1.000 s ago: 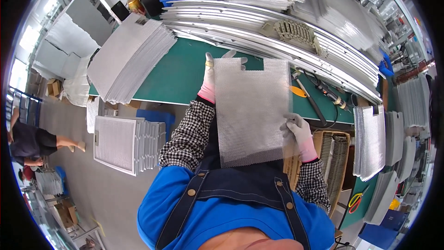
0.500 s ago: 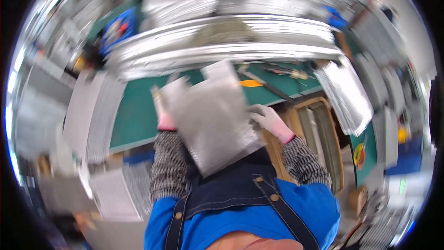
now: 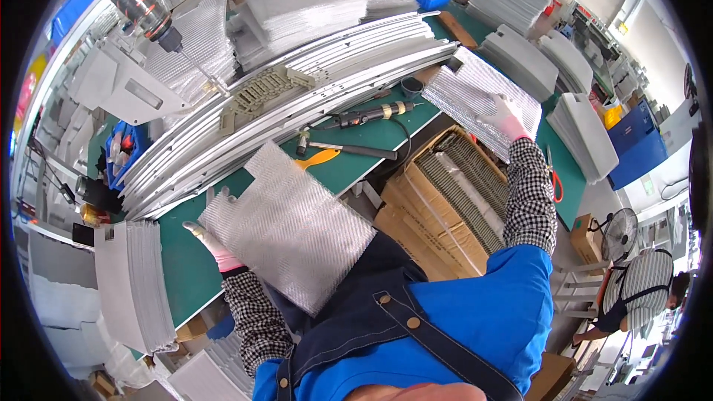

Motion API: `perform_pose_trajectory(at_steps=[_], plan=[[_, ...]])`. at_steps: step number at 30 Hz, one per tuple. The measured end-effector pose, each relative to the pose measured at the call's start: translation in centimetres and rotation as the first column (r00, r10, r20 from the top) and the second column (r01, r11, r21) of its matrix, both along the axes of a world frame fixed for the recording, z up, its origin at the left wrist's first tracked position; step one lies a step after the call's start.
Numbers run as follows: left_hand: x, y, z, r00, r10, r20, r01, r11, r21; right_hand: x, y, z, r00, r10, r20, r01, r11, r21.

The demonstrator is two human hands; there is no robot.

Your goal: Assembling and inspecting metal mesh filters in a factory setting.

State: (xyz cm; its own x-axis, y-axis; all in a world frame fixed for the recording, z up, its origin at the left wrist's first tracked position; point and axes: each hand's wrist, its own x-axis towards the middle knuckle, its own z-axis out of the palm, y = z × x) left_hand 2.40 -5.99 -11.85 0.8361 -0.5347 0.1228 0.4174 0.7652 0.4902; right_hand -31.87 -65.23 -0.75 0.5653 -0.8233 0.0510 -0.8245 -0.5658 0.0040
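Green benchtop [image 3: 182, 278] stretches before us, with long pale metal strips [image 3: 297, 67] piled across it, and a hammer [image 3: 356, 150] and a yellow-orange flat tool [image 3: 321, 157] lying nearer. Our left hand [image 3: 214, 245] carries the notched mesh sheet [image 3: 297, 230], partly over the bench and partly over our apron [image 3: 379, 260]; its thumb stands out past the edge while fingers show beyond the notch, and we cannot tell how firmly they grip underneath. Our right hand [image 3: 505, 115] lies with fingers loosely spread on the mesh stack [image 3: 464, 96] to the right. With only one hand supporting it, the held sheet could tip or flex, and its low corner might snag on our apron. Its upper edge could catch the flat tool just beside it. Sideways pressure from our right palm might skew the stack.
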Motion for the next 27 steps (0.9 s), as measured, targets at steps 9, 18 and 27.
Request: perform_pose_trajectory(at_steps=[9, 18, 27], plan=[[0.5, -0.1, -1.2, 0.995, 0.073, 0.072, -0.080, 0.991, 0.111, -1.3, -5.0, -1.0, 0.993, 0.109, 0.047, -0.116, 0.970, 0.216], [-0.1, 0.0, -0.3, 0.994, 0.077, 0.074, -0.087, 0.987, 0.135, -0.8, -1.3, 1.4, 0.989, 0.144, -0.020, -0.143, 0.988, 0.066], [0.2, 0.2, -0.9, 0.996, 0.067, 0.052, -0.072, 0.991, 0.114, -1.8, -3.2, 2.5, 0.922, 0.364, 0.131, -0.373, 0.927, 0.046]])
